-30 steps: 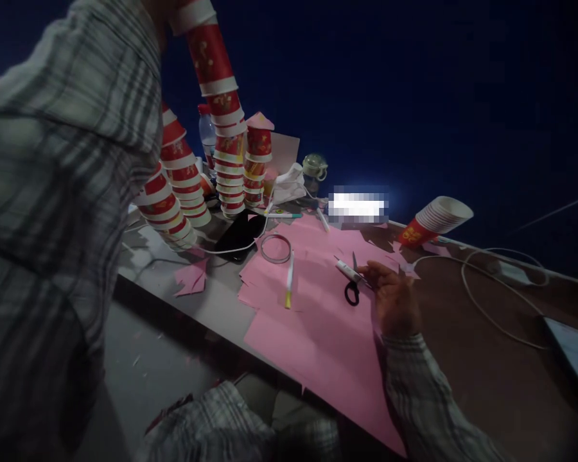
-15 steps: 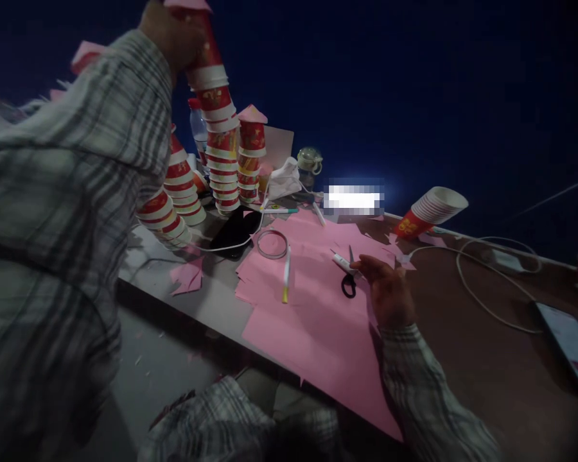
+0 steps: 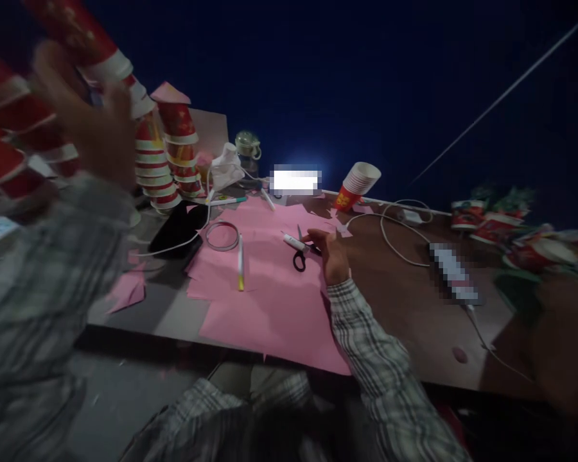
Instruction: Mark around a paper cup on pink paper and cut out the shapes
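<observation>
My left hand (image 3: 89, 119) is raised at the left, blurred by motion. Thumb and fingers stand apart, with a gap between them. Right beside it leans a tall tower of stacked red-and-white paper cups (image 3: 151, 160); whether they touch is unclear. My right hand (image 3: 334, 256) lies at the right side of the pink paper (image 3: 270, 314), fingers stretched out and holding nothing. Its fingertips are close to black-handled scissors (image 3: 299, 260) and a white capped pen (image 3: 293, 242). On the same paper lie a yellow-ended marker (image 3: 241, 263) and a grey ring (image 3: 207, 236).
A shorter cup tower with a pink paper cone (image 3: 171, 93) stands behind. Nested paper cups (image 3: 356, 186) lean at the back. A black phone (image 3: 178, 230), a second phone (image 3: 455, 273) and white cables cross the table. A blurred brown shape (image 3: 563, 340) fills the right edge.
The view has swung right, so the table things sit further left. My left hand has come off the top of the tall cup tower and opened. The right hand stays by the scissors.
</observation>
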Motion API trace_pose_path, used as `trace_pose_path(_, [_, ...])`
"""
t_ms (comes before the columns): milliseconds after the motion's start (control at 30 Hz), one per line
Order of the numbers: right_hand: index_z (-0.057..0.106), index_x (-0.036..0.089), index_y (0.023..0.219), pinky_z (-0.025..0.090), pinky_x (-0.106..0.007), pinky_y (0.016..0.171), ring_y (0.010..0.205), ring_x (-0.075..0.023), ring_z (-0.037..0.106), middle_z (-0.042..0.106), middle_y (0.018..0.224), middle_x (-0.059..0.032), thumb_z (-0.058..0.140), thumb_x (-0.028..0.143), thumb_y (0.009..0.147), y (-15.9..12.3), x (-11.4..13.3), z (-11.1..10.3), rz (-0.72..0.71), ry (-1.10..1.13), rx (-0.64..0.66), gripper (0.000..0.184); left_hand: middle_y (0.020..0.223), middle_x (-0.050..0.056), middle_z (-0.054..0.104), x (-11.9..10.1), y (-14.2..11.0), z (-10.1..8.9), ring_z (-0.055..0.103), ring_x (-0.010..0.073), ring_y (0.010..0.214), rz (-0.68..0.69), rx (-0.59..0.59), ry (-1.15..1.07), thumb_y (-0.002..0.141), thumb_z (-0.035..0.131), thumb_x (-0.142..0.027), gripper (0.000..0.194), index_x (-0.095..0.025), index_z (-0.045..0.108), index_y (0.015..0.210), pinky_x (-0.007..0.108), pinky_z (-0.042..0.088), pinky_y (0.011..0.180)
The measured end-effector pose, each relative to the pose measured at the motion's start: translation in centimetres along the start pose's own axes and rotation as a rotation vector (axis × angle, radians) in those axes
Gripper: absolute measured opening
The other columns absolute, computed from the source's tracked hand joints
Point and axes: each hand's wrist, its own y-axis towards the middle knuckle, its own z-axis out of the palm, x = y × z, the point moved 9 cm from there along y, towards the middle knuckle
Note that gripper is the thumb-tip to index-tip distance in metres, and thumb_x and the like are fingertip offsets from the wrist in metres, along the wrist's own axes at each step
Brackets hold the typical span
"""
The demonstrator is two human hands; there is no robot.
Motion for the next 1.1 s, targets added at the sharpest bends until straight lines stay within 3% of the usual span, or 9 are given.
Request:
trace_pose_path(100, [0.076,0.023,0.102,0.055,-0.044,0.098,0.097,-0.0225,0.07,0.078,0.096,-0.0059,0.056,0.077,0.087,0.4,0.4,-1.0,-0.016,-0.034,-0.119,0.06,0.113,-0.003,0.073,-2.2,-11.3,4.5,0.065,0.0143,0.109,0.128,0.432,-0.17,0.096,0.057,-0.02,0.017,-0.017,0.068,0.107,0.035,0.049,0.111])
trace_pose_path(200, [0.074,0.022,0.098,0.056,-0.045,0.097,0.094,-0.0231,0.07,0.077,0.094,-0.0062,0.066,0.07,0.082,0.6,1.2,-2.2,-0.037,-0.082,-0.219,0.052,0.086,-0.001,0.071,-3.3,-21.1,8.4,0.064,0.016,0.085,0.11,0.771,-0.328,0.091,0.058,-0.03,0.014,-0.022,0.069,0.092,0.034,0.054,0.089])
trace_pose_path(300, [0.074,0.022,0.099,0.057,-0.046,0.094,0.093,-0.0238,0.07,0.077,0.095,-0.0068,0.067,0.059,0.084,1.6,3.0,-4.0,-0.098,-0.234,-0.231,0.041,0.084,0.003,0.067,-3.6,-25.9,10.5,0.063,0.0188,0.081,0.077,0.921,-0.389,0.094,0.05,-0.033,0.021,-0.02,0.067,0.091,0.036,0.053,0.084])
trace_pose_path(433, [0.075,0.021,0.101,0.053,-0.049,0.102,0.096,-0.0247,0.068,0.076,0.1,-0.0081,0.059,0.046,0.092,6.0,6.8,-8.3,-0.264,-0.587,-0.267,0.031,0.088,0.005,0.07,-2.7,-26.9,11.2,0.063,0.0207,0.088,0.091,0.916,-0.31,0.096,0.045,-0.034,0.023,-0.022,0.063,0.089,0.037,0.051,0.093])
trace_pose_path(533, [0.075,0.014,0.11,0.043,-0.05,0.113,0.118,-0.0283,0.061,0.071,0.115,-0.0132,0.055,0.035,0.095,11.1,9.1,-10.6,-0.358,-1.02,-0.302,0.033,0.086,0.006,0.069,-1.9,-26.5,11.3,0.063,0.0221,0.089,0.13,0.868,-0.279,0.097,0.044,-0.034,0.025,-0.022,0.061,0.082,0.039,0.051,0.094])
trace_pose_path(667, [0.071,0.011,0.124,0.032,-0.058,0.12,0.136,-0.0359,0.047,0.061,0.137,-0.0181,0.061,0.02,0.09,17.0,9.4,-10.9,-0.311,-1.33,-0.188,0.036,0.071,0.004,0.063,-1.6,-26.3,11.3,0.06,0.0226,0.077,0.263,0.804,-0.33,0.099,0.042,-0.042,0.036,-0.024,0.055,0.071,0.043,0.052,0.091])
trace_pose_path(800, [0.073,0.005,0.117,0.027,-0.06,0.122,0.141,-0.0387,0.039,0.063,0.137,-0.0223,0.057,0.01,0.089,19.3,8.0,-9.5,-0.204,-1.607,-0.023,0.033,0.075,0.003,0.066,-1.5,-26.6,11.1,0.062,0.0214,0.08,0.324,0.769,-0.37,0.103,0.034,-0.043,0.04,-0.024,0.062,0.083,0.046,0.048,0.106])
trace_pose_path(967, [0.074,0.006,0.114,0.029,-0.061,0.116,0.137,-0.0377,0.043,0.065,0.132,-0.022,0.056,0.006,0.087,20.6,8.0,-9.4,-0.157,-1.659,-0.001,0.033,0.083,0.003,0.071,-1.6,-27.2,11.2,0.064,0.02,0.084,0.337,0.815,-0.35,0.104,0.032,-0.041,0.041,-0.023,0.064,0.087,0.047,0.043,0.114])
trace_pose_path(1100, [0.075,0.001,0.106,0.033,-0.058,0.11,0.131,-0.0355,0.046,0.059,0.135,-0.0285,0.07,0.014,0.084,21.9,11.0,-10.0,-0.192,-1.578,-0.079,0.025,0.082,0.003,0.07,-1.7,-27.4,11.3,0.063,0.0202,0.083,0.344,0.822,-0.365,0.103,0.035,-0.04,0.038,-0.024,0.065,0.087,0.049,0.043,0.114])
